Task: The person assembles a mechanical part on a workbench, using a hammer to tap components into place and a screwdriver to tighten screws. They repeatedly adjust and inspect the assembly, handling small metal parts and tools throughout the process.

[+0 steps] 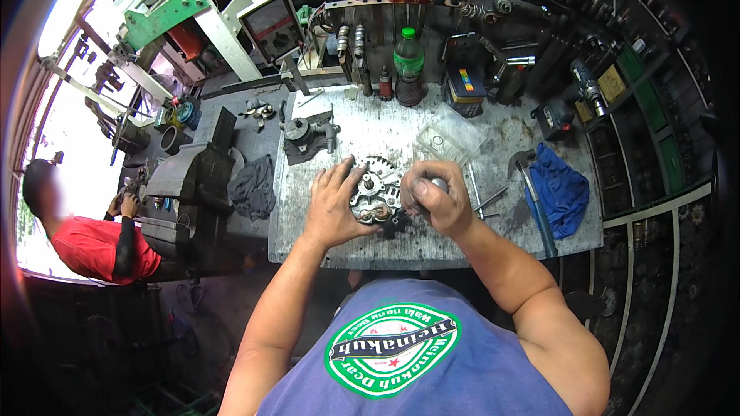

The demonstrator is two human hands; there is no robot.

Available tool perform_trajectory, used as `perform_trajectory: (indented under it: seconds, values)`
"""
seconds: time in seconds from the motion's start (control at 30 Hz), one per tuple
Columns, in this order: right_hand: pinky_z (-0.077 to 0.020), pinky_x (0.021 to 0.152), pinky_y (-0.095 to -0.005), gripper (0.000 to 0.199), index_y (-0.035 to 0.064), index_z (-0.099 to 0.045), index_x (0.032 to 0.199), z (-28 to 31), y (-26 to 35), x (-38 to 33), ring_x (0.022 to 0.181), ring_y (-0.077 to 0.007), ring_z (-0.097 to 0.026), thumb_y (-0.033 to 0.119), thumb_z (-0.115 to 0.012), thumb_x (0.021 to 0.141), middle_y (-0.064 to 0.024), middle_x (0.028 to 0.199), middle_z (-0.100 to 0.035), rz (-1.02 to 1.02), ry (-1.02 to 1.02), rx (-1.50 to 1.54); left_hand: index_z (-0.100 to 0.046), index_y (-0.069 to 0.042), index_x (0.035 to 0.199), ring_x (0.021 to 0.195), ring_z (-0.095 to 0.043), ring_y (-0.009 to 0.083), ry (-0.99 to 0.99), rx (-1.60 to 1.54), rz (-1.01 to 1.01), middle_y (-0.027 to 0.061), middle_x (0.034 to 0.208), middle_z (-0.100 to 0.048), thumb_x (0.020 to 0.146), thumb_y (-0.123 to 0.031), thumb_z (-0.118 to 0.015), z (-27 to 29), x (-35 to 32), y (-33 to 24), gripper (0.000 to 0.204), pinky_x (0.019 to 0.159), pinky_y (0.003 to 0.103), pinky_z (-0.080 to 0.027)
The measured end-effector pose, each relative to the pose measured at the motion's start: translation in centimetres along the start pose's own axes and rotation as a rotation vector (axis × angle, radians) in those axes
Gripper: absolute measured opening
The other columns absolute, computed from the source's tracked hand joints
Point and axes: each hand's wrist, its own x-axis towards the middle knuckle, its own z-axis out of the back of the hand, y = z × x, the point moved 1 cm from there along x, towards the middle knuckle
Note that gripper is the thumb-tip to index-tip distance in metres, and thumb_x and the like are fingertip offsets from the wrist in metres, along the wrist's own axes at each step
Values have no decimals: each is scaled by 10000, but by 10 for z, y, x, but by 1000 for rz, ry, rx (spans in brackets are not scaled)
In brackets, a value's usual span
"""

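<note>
A round metal housing (373, 189) with a central shaft and several bolt holes lies on the workbench (308, 223) in front of me. My left hand (333, 204) holds it from the left side, fingers along its upper edge and thumb by its lower edge. Just right of the housing, my right hand (438, 196) is closed in a fist. A rounded grey end of an object (440, 184) pokes out at the top of that fist; the rest is hidden by the fingers. A second metal casting (308, 137) sits farther back on the left.
A hammer (537, 204) and blue cloth (561, 189) lie right, near a clear plastic tray (449, 135). A green-capped bottle (408, 65) and dark box (465, 91) stand behind. Left are a vise (193, 173), a dark rag (252, 187) and a person in red (100, 246).
</note>
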Motion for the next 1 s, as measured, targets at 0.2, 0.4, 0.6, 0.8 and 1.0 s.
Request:
perform_trajectory:
  seconds: [0.2,0.4,0.6,0.8,1.0]
  values:
    - [-441,547,-317,369,22,-535,765,3,7,-14,594,-152,-535,304,-648,975,-84,676,-578,79,71,-119,-540,-138,1613,1522,-466,472,8,-15,23,218,1693,-474,545,-531,-1038,-2,-1,0,1243,1278,617,-348]
    - [-505,691,-319,276,-20,-656,979,-8,11,-10,756,-125,-603,255,-674,1001,-86,854,-670,-16,6,-155,-510,-179,1640,1528,-456,469,-16,-18,25,200,1699,-459,520,-513,-1060,-10,-4,3,1292,1298,637,-320]
    - [-583,873,-415,360,-1,-577,1334,-29,44,10,1011,-317,-758,230,-688,1081,-238,1115,-722,-3,-5,-527,-438,-149,1697,1570,-389,502,90,-101,5,223,1760,-367,534,-602,-1046,13,-3,4,1389,1313,633,-305]
    - [-638,809,-484,389,51,-655,1282,-18,86,20,953,-364,-797,203,-822,965,-217,996,-764,20,398,-1402,-540,-84,1607,1493,-533,403,-91,-347,59,215,1601,-570,590,-374,-1086,59,12,-37,1190,1245,513,-441]
    - [-649,760,-504,304,20,-735,1144,-14,112,36,885,-414,-797,241,-785,942,-193,957,-768,342,508,-1288,-705,-28,1346,1111,-758,344,161,-548,154,159,1190,-786,810,-224,-979,54,29,-72,633,1010,434,-592]
